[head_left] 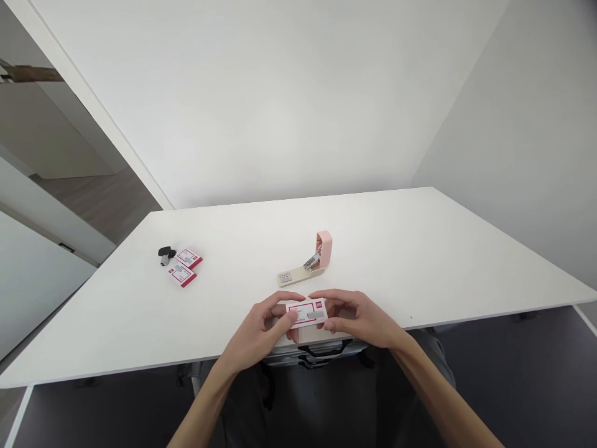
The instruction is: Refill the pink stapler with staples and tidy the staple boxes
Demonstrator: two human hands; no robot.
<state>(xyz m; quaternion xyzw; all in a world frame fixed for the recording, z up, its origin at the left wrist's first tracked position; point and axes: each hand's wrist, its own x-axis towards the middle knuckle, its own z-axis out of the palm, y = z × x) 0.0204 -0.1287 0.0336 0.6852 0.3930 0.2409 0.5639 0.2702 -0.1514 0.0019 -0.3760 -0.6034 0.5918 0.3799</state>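
Between both hands, at the front edge of the table, is a small white and red box with a printed label (305,313), which looks like a staple box. My left hand (265,326) pinches its left end, thumb on the front face. My right hand (361,317) has its fingers closed around the right end. Just beyond them stands a stapler (301,274) with a cream base and a pink top. Its top is swung up and back, so the metal magazine shows at a slant. The contents of the box are hidden.
On the left of the white table (396,249) lie two similar white and red boxes (183,274), close together. A small black and silver object (165,255), perhaps a staple remover, is beside them. A wall rises behind the table. Drawers with black handles (325,351) are below the front edge.
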